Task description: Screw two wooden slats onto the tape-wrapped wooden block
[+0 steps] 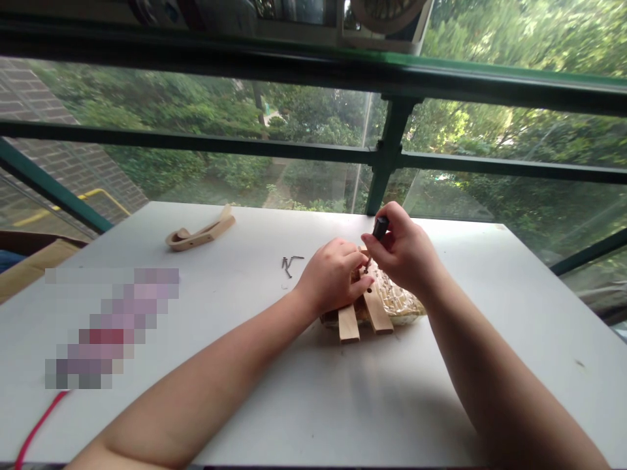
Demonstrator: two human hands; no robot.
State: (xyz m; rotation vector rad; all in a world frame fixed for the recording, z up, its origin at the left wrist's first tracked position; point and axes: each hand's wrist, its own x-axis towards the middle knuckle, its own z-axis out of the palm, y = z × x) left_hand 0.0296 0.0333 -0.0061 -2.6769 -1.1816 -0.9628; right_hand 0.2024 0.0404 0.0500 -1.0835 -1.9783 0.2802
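Observation:
My right hand [404,251] grips the black handle of a screwdriver [381,226], its thin shaft pointing down at a dark screw in a wooden slat [379,313]. Beside the tip, my left hand [333,274] lies over the wood with its fingers closed around the screw area; a second wooden slat [349,324] runs out from under it. Both slats rest on a yellowish, plastic-wrapped block [399,294]. A dark hole shows in the right slat, nearer to me than the screw. The left fingertips partly hide the contact point.
Several loose screws and a small hex key [289,264] lie left of my hands. Farther left is a curved wooden piece [200,234]. A blurred-out object [112,326] with a red cord [39,427] lies on the white table [255,405]. Behind the table stands a green-framed railing [386,143].

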